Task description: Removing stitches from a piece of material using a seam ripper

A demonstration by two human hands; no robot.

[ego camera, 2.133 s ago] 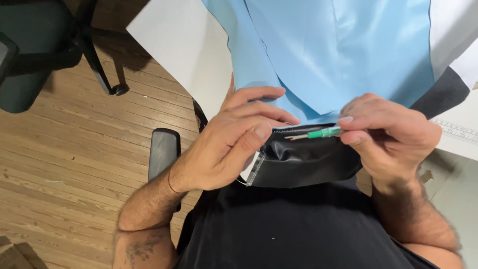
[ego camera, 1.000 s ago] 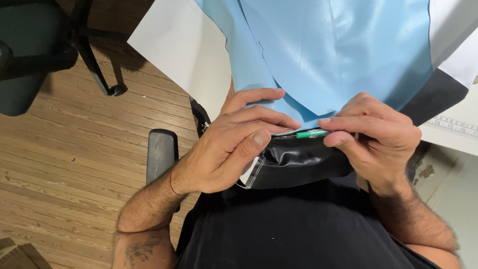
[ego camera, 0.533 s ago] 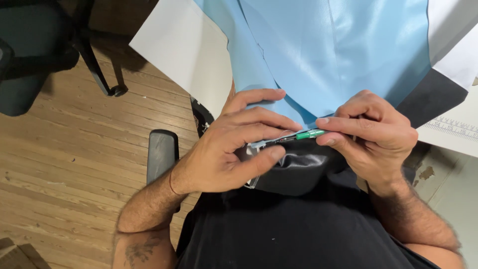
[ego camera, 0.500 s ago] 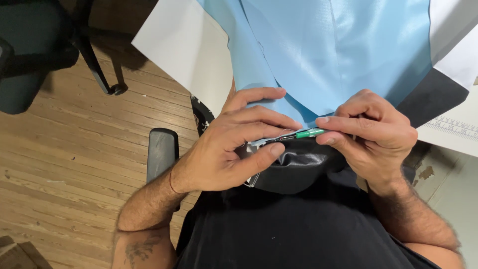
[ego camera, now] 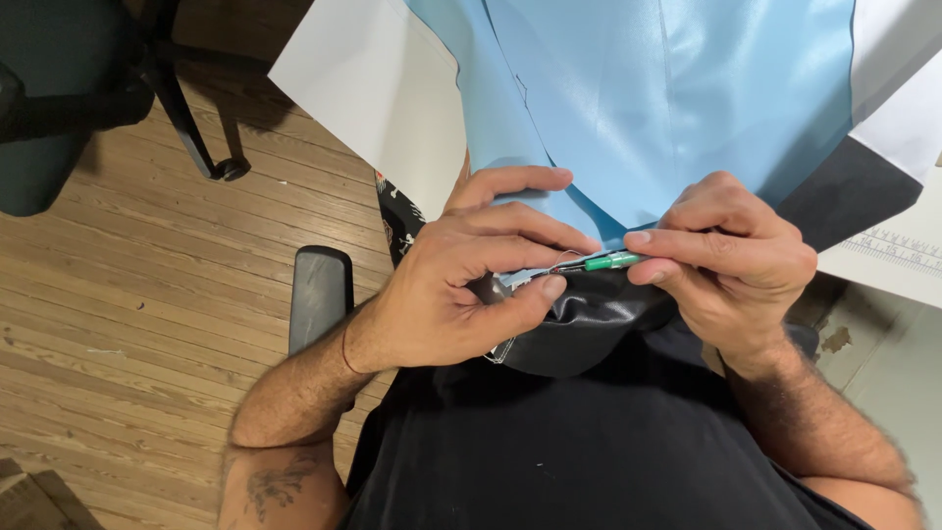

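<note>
My right hand (ego camera: 731, 260) pinches a small green-handled seam ripper (ego camera: 610, 261), its metal tip pointing left into the fabric edge. My left hand (ego camera: 471, 280) grips the folded edge where a shiny black fabric (ego camera: 589, 324) meets a light blue satin fabric (ego camera: 667, 98), thumb and forefinger closed on the seam right at the tool's tip. The blue fabric hangs down from a white table (ego camera: 353, 88) into my lap. Part of the seam is hidden under my left fingers.
A black chair armrest (ego camera: 320, 294) stands by my left forearm. An office chair (ego camera: 59, 108) with a wheeled base sits on the wooden floor (ego camera: 128, 324) at the upper left. A white ruler-marked sheet (ego camera: 898, 250) lies at the right.
My right hand has shifted the seam ripper slightly left along the seam, and my left thumb has come up to pinch the fabric edge near the tip.
</note>
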